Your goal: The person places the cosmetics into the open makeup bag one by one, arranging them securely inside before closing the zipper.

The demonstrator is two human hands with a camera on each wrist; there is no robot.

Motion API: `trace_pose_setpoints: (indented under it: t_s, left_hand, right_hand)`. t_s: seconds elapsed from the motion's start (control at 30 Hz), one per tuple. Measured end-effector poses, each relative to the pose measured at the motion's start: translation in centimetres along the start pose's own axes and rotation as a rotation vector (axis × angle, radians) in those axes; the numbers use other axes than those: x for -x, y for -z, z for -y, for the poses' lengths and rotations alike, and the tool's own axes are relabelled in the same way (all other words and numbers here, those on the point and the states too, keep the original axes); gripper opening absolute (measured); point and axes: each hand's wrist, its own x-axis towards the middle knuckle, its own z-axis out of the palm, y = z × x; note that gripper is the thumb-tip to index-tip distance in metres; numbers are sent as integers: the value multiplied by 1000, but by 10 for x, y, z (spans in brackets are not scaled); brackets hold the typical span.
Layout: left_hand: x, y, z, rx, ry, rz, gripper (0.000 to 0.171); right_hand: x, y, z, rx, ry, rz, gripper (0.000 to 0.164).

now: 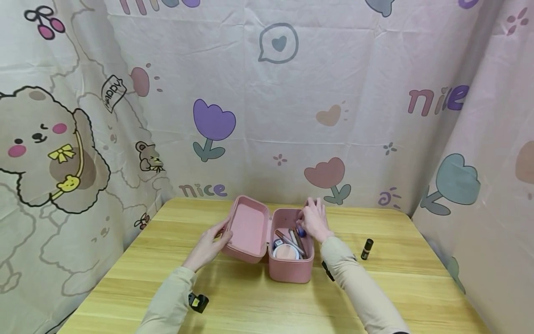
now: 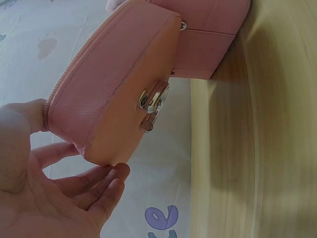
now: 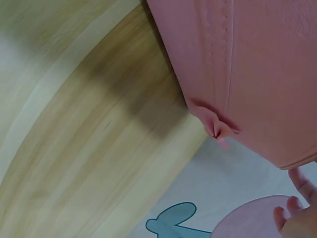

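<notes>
A pink zip-up makeup case (image 1: pixel 290 270) stands on the table with its lid (image 1: pixel 249 227) folded out to the left. My left hand (image 1: pixel 210 245) holds the lid at its outer edge; in the left wrist view the thumb lies at the zip and the fingers are underneath, near a metal buckle (image 2: pixel 154 102). My right hand (image 1: pixel 315 220) reaches over the case's right rim, its fingertips pinching a small dark blue item (image 1: pixel 301 230) inside. A round compact (image 1: pixel 286 252) and several pen-like cosmetics (image 1: pixel 294 239) lie in the case. The right wrist view shows fingers (image 3: pixel 303 186) at the rim outside.
A small black tube (image 1: pixel 367 249) stands on the wooden table (image 1: pixel 242 306), right of the case. Behind the table hangs a printed curtain (image 1: pixel 267 116), and curtains close off both sides too. A pink tab (image 3: pixel 215 128) sticks out from the case's outer side.
</notes>
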Motion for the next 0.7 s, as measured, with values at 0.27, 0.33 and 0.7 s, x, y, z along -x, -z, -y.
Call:
trace_pose_setpoints:
  t_s: [0.27,0.33,0.7]
  left_hand:
    - [0,0,0,13,11,6,55]
    - [0,0,0,13,8,4,56]
    - [0,-2,3,22,-27,8,56]
  right_hand:
    - [4,5,-3,-28,-44,-18,8]
    - [6,6,-4,-54,-60,-19,9]
    - [17,7,-13,-160,-70,-132,21]
